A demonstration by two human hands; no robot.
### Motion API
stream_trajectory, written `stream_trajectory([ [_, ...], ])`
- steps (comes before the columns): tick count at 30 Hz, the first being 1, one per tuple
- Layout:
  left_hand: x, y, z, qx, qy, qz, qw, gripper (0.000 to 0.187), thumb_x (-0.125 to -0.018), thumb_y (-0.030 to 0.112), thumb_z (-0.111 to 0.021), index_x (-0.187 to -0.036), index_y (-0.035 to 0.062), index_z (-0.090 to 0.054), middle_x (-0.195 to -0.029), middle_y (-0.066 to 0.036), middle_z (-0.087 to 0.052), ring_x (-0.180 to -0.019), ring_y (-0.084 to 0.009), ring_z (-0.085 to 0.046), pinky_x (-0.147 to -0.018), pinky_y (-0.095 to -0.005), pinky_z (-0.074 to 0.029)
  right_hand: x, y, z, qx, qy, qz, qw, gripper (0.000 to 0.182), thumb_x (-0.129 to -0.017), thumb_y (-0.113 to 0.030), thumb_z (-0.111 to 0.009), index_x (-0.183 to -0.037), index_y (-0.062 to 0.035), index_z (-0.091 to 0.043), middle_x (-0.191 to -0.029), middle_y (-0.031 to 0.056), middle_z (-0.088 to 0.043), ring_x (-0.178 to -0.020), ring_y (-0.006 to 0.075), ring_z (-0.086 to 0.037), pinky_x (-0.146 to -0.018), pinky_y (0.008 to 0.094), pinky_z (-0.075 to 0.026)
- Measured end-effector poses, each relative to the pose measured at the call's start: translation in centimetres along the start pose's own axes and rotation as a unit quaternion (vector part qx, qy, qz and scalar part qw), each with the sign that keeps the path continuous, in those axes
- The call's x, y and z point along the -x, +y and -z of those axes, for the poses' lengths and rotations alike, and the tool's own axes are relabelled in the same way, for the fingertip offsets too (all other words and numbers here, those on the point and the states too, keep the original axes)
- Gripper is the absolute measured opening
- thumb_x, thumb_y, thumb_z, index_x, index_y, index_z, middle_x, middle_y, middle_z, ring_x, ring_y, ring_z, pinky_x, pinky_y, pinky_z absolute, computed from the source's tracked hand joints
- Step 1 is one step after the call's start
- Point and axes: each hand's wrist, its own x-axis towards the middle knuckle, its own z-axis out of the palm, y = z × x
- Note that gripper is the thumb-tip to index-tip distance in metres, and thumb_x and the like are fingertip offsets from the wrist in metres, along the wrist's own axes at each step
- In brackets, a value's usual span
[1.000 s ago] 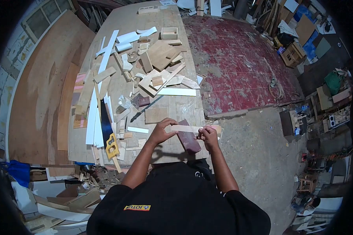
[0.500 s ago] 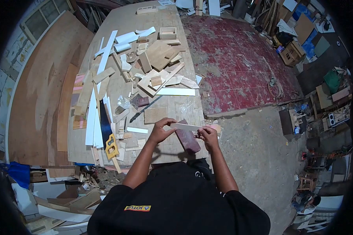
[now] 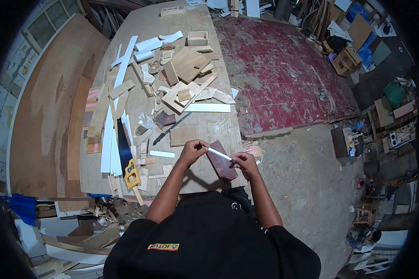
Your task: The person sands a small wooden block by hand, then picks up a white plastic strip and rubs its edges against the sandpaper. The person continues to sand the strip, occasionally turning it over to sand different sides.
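Note:
A thin white strip (image 3: 219,154) is held between my two hands, slanting down toward the right. My left hand (image 3: 193,152) is closed on its left end, thumb and fingertips pinching it. At the opposite end my right hand (image 3: 245,164) grips the strip in a similar pinch. Beneath the strip, a dark red, flat rectangular block (image 3: 225,170) lies on the wooden worktable (image 3: 195,179) near its front edge. Another short white strip (image 3: 162,154) rests on the table to the left of my left hand.
A handsaw (image 3: 132,173) with a yellow handle lies among wood strips at left. A square wooden piece (image 3: 183,136), a clear plastic bag (image 3: 145,121) and a heap of wood offcuts (image 3: 187,95) sit farther back. A person (image 3: 365,238) is at lower right.
The strip has turned between my hands: its right end is lower and it shows a narrower, brighter face. My right hand has moved slightly down and left.

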Motion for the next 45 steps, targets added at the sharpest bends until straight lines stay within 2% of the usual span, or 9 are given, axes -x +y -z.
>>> stream_trajectory([
  [8,-1.0,-3.8,-2.2,-0.133,-0.193,-0.029,0.972,0.022,-0.076,0.005,-0.075,-0.096,0.0026,-0.068,-0.094,-0.006,-0.068,-0.087,-0.0112,-0.061,-0.076,-0.0268,-0.051,0.0,2.6,0.1,0.276,-0.086,-0.138,0.947,0.026,-0.084,-0.019,-0.071,-0.101,0.0002,-0.068,-0.076,0.0008,-0.066,-0.067,0.0078,-0.062,-0.055,0.0285,-0.048],
  [10,-1.6,-5.8,-3.3,-0.088,-0.206,-0.001,0.975,0.032,-0.076,0.011,-0.076,-0.107,0.0058,-0.067,-0.100,-0.008,-0.068,-0.090,-0.0158,-0.063,-0.077,-0.0308,-0.052,-0.6,4.8,-0.1,0.351,-0.051,-0.132,0.926,0.026,-0.083,-0.024,-0.070,-0.095,-0.0007,-0.069,-0.071,0.0070,-0.067,-0.064,0.0167,-0.065,-0.057,0.0352,-0.049],
  [13,-2.1,-7.4,-4.2,-0.190,-0.068,-0.024,0.979,0.053,-0.078,0.022,-0.074,-0.127,0.0072,-0.057,-0.125,-0.018,-0.058,-0.108,-0.0275,-0.061,-0.090,-0.0388,-0.051,-1.0,7.8,-0.2,0.586,0.074,0.100,0.801,0.019,-0.081,-0.022,-0.065,-0.087,-0.0035,-0.064,-0.080,0.0227,-0.065,-0.070,0.0420,-0.064,-0.063,0.0505,-0.051],
  [16,-2.3,-10.4,-4.0,-0.470,-0.017,-0.020,0.882,0.069,-0.077,0.031,-0.074,-0.135,0.0047,-0.047,-0.139,-0.022,-0.047,-0.125,-0.0350,-0.049,-0.102,-0.0417,-0.043,-1.0,9.8,-0.7,0.656,0.098,0.098,0.742,0.020,-0.083,-0.023,-0.059,-0.087,-0.0040,-0.062,-0.081,0.0212,-0.065,-0.071,0.0404,-0.065,-0.065,0.0509,-0.052],
  [17,-2.4,-11.5,-3.8,-0.501,-0.054,0.037,0.863,0.093,-0.074,0.044,-0.074,-0.145,0.0027,-0.031,-0.151,-0.022,-0.031,-0.139,-0.0384,-0.031,-0.110,-0.0519,-0.031,-0.7,10.0,-0.8,0.678,0.084,0.094,0.724,0.020,-0.083,-0.024,-0.056,-0.086,-0.0050,-0.061,-0.078,0.0203,-0.064,-0.071,0.0392,-0.066,-0.063,0.0499,-0.053],
  [20,-1.0,-8.6,-4.5,-0.602,-0.115,0.089,0.785,0.108,-0.071,0.053,-0.074,-0.149,0.0010,-0.021,-0.156,-0.021,-0.021,-0.144,-0.0386,-0.021,-0.110,-0.0621,-0.023,-0.3,11.4,-0.5,0.688,0.089,0.092,0.714,0.019,-0.084,-0.026,-0.058,-0.086,-0.0077,-0.060,-0.082,0.0179,-0.065,-0.069,0.0367,-0.066,-0.059,0.0476,-0.052],
  [23,-0.1,-8.0,-4.3,-0.598,-0.062,0.103,0.792,0.117,-0.070,0.060,-0.072,-0.151,0.0003,-0.014,-0.159,-0.019,-0.012,-0.146,-0.0381,-0.013,-0.109,-0.0685,-0.015,0.2,12.8,0.4,0.684,0.091,0.100,0.717,0.019,-0.085,-0.027,-0.058,-0.085,-0.0079,-0.059,-0.080,0.0177,-0.064,-0.067,0.0357,-0.066,-0.057,0.0465,-0.052],
  [35,-1.4,-8.3,-4.2,-0.621,-0.095,0.174,0.758,0.109,-0.070,0.044,-0.072,-0.150,-0.0009,-0.014,-0.159,-0.018,-0.011,-0.146,-0.0430,-0.002,-0.108,-0.0731,0.001,-10.9,11.2,-2.9,0.675,0.085,0.137,0.720,0.014,-0.083,-0.018,-0.055,-0.080,-0.0045,-0.060,-0.078,0.0187,-0.065,-0.071,0.0376,-0.066,-0.061,0.0476,-0.053],
  [45,-2.4,-7.6,-5.1,-0.608,-0.099,0.217,0.757,0.123,-0.067,0.061,-0.073,-0.151,-0.0026,-0.009,-0.160,-0.020,-0.006,-0.146,-0.0438,0.000,-0.107,-0.0711,0.009,-0.1,12.8,1.0,0.681,0.071,0.073,0.725,0.022,-0.083,-0.029,-0.059,-0.083,-0.0066,-0.060,-0.079,0.0210,-0.064,-0.066,0.0395,-0.065,-0.057,0.0495,-0.052],
])
